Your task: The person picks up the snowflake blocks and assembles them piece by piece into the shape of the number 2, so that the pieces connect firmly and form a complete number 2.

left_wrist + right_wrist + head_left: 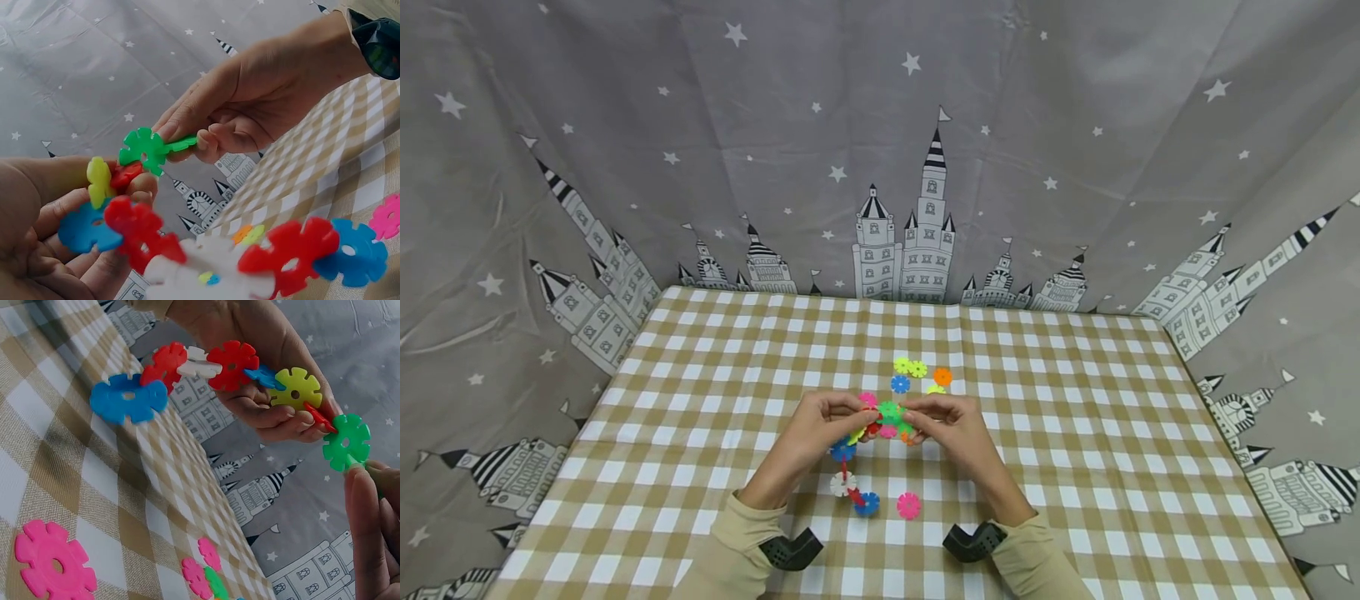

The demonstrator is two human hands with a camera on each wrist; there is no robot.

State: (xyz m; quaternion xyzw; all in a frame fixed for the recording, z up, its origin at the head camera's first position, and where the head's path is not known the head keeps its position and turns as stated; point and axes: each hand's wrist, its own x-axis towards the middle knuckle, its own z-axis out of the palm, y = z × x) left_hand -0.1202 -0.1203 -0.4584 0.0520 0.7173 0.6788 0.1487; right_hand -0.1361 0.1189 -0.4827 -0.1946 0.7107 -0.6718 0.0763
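A chain of notched plastic flower discs hangs from my left hand [808,433], its links blue, red, white and yellow. The left fingers pinch a red disc [320,417] close to the chain's upper end, beside a yellow disc [294,382]. Slotted onto that red piece is a green disc [131,147]. My right hand [958,429] pinches a second green disc [182,144], which meets the first one edge to edge at an angle. Lower down are a white disc [839,483] and, at the loose end, a blue disc [869,504].
A pink disc [908,505] lies alone near the front on the checked tablecloth [1075,417]. Beyond the hands lie loose discs: yellow [902,365], blue [900,384] and orange [942,377]. More pink ones [197,579] lie partly behind the hands. A grey printed curtain [850,83] surrounds the table.
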